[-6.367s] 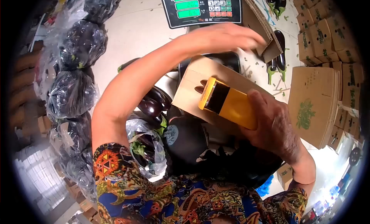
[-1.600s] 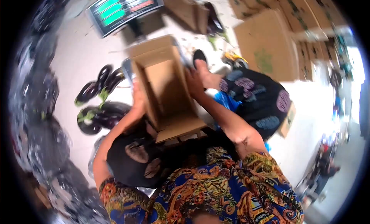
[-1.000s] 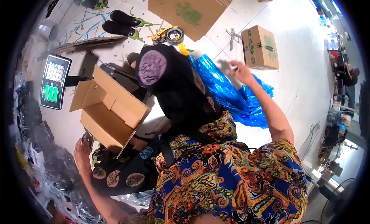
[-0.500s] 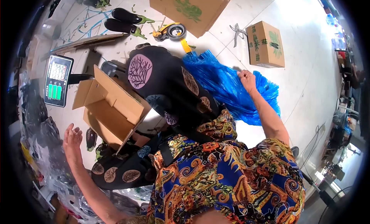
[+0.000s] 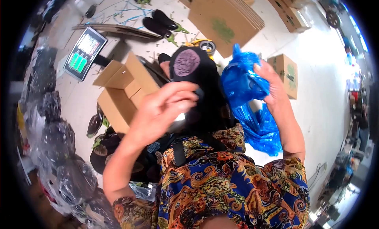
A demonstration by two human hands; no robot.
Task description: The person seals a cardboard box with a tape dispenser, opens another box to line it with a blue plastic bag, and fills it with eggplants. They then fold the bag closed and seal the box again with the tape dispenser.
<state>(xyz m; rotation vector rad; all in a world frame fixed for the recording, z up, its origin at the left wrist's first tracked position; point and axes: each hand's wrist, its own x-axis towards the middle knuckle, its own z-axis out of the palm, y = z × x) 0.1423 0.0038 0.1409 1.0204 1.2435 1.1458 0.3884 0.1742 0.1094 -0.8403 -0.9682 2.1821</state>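
Note:
My right hand (image 5: 273,82) is closed on a crumpled blue plastic bag (image 5: 241,81), raised beside my knee. The lower part of the bag hangs down toward the floor on my right. Over my lap, my left hand (image 5: 164,106) is loosely curled with its fingers apart, slightly blurred, and nothing shows in it. Its fingertips are a short way from the bag, not touching it. Behind that hand, an open cardboard box (image 5: 114,100) stands tilted with its flaps up; the part of its inside that shows is bare.
A scale display (image 5: 85,54) stands left of the box. Eggplants (image 5: 158,27) lie on the floor beyond it, near a tape dispenser (image 5: 207,46). Flattened cartons (image 5: 225,22) are stacked ahead, a closed carton (image 5: 285,73) sits right, and plastic-wrapped bundles (image 5: 65,140) line the left.
My right hand has lifted part of the blue bag off the floor and drawn it closer. My left hand has swung from the far left in over my lap. The camera view has shifted.

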